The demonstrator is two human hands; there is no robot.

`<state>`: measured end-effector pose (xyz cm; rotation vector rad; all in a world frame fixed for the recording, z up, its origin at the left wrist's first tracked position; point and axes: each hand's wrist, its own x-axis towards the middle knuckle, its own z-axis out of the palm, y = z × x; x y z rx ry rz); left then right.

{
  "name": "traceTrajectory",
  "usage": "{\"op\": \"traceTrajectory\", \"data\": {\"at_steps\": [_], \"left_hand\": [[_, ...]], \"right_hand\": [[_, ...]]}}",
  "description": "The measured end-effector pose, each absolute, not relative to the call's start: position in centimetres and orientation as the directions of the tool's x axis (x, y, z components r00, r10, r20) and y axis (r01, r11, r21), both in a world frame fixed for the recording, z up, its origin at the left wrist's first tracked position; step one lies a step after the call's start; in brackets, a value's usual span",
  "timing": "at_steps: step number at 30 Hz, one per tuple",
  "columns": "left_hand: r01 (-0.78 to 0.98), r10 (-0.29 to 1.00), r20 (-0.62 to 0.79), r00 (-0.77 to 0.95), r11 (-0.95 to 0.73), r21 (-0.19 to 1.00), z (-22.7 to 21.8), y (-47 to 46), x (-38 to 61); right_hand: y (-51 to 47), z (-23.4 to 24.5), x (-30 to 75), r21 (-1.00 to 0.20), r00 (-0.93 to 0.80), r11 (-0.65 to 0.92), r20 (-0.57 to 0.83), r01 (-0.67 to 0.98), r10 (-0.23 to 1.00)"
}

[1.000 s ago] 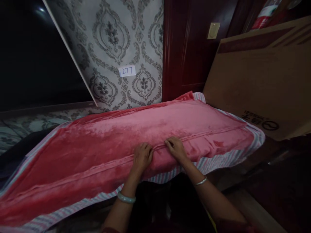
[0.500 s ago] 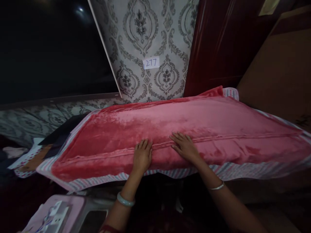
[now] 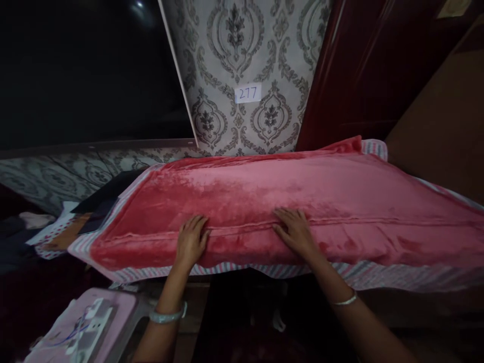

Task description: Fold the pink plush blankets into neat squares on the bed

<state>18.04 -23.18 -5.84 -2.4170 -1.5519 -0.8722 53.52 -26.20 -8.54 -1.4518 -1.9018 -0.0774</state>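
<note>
A long folded red plush blanket (image 3: 264, 201) with a pink-and-blue striped border (image 3: 378, 275) lies across a surface in front of me. My left hand (image 3: 191, 242) rests flat on its near part, fingers stretched toward a raised fold line, a pale green bangle on the wrist. My right hand (image 3: 297, 232) lies flat on the same fold line further right, fingers spread, a thin silver bangle on the wrist. Neither hand holds anything.
Patterned grey wallpaper (image 3: 242, 50) with a paper label "277" (image 3: 248, 93) stands behind. Dark red wood door (image 3: 363, 70) and a brown cardboard box (image 3: 446, 116) are at the right. A pink object (image 3: 83, 327) sits at lower left, dark items (image 3: 102, 201) beyond the blanket's left end.
The view has swung left. My left hand slid leftward along the fold line, so the hands are now wider apart. Curled fingers a second ago now lie flat.
</note>
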Motion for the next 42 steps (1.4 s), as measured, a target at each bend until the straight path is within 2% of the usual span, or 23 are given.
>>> {"op": "traceTrajectory", "data": {"at_steps": [6,13,22,26,30,35,39,42], "left_hand": [[0.855,0.791,0.506,0.344,-0.486,0.179,-5.7,-22.2,16.8],[0.86,0.758,0.539,0.368,-0.498,0.112,-6.2,-23.4,17.0],[0.879,0.788,0.507,0.35,-0.464,0.113,-5.9,-24.2,17.5],[0.837,0.774,0.49,0.4,-0.527,0.148,-5.6,-23.7,17.6],[0.828,0.784,0.502,0.364,-0.519,0.21,-6.1,-23.4,17.5],[0.847,0.788,0.483,0.382,-0.508,0.157,-6.6,-24.4,17.6],[0.823,0.742,0.556,0.375,-0.542,0.169,-5.7,-25.3,16.7],[0.856,0.754,0.576,0.317,-0.488,0.167,-4.7,-25.0,14.4]], "right_hand": [[-24.3,-7.5,47.0,-0.399,-0.273,0.56,0.58,0.726,0.767],[-23.2,-9.0,46.3,-0.509,-0.15,0.501,0.581,0.7,0.8],[-24.0,-8.1,45.1,-0.403,-0.223,0.547,0.617,0.734,0.754],[-23.6,-8.2,44.5,-0.417,-0.213,0.532,0.604,0.737,0.768],[-23.6,-8.2,44.5,-0.414,-0.182,0.52,0.624,0.747,0.76],[-24.5,-7.8,44.8,-0.376,-0.26,0.552,0.599,0.744,0.758],[-24.2,-6.3,44.2,-0.406,-0.235,0.566,0.624,0.718,0.745],[-22.9,-5.0,42.2,-0.413,-0.291,0.609,0.61,0.677,0.737]]}}
